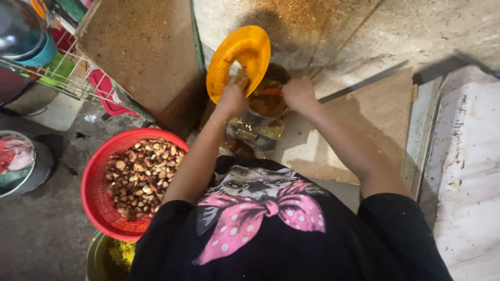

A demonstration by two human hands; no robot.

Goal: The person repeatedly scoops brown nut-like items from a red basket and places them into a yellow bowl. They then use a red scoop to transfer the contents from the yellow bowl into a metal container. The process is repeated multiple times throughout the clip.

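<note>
Two hands meet over a small pot (268,99) of brown mush, straight ahead. Left hand (233,97) grips the tilted orange plate (239,60) at its low edge. Right hand (298,93) is curled around a red stick (270,92) lying sideways across the pot.

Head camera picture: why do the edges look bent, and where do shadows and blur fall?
In the head view, a wide lens bows the edges; light is brightest on the round yellow plastic plate in the left hand; shadow falls behind the plate; the right hand over the dark round pot of orange-brown mash is slightly soft.
</note>
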